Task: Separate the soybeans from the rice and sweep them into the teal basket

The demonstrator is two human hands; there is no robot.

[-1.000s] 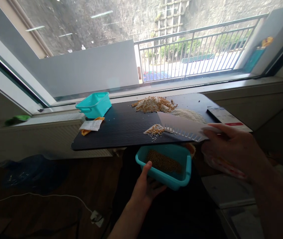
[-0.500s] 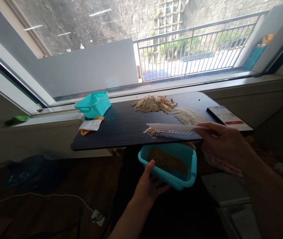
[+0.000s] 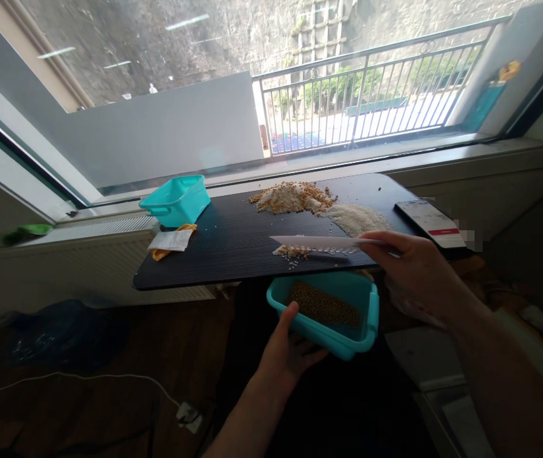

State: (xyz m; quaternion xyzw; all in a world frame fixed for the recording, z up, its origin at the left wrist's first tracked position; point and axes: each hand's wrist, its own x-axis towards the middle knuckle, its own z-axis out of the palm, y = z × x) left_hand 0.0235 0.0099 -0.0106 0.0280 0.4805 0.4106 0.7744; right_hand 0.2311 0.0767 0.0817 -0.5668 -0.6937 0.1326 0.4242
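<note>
The right hand [image 3: 407, 264], right of centre, pinches the scraper [image 3: 319, 243] by its end, fingers closed on it, the slotted edge turned down at the small pile [image 3: 290, 251] in the middle of the frame. Whether that edge touches the bench [image 3: 233, 238] I cannot tell. The left hand [image 3: 283, 350], at lower centre, holds the near tub [image 3: 371, 318], its fingers spread beneath and the thumb over the rim; the beans [image 3: 321, 305] lie inside.

To handle this well, I would bring the slots low and even to the bench and use short, light strokes, since a thin sheet held at one end probably flexes (and a sudden spring could scatter grains). The near tub is best gripped level and close to the bench's front edge, so the beans stay put.

Counted: two hands, one scraper and two tubs, the far tub [image 3: 183, 200] standing left of centre. There are three piles: the small one, the big pile [image 3: 290, 198] of mixed grain at upper centre, and the white pile [image 3: 357, 219] to its right. At the right of the frame lies one phone [image 3: 433, 226]; at the left, one cloth [image 3: 188, 227] with one white slip [image 3: 170, 240] on it. Single grains are too many to count.
</note>
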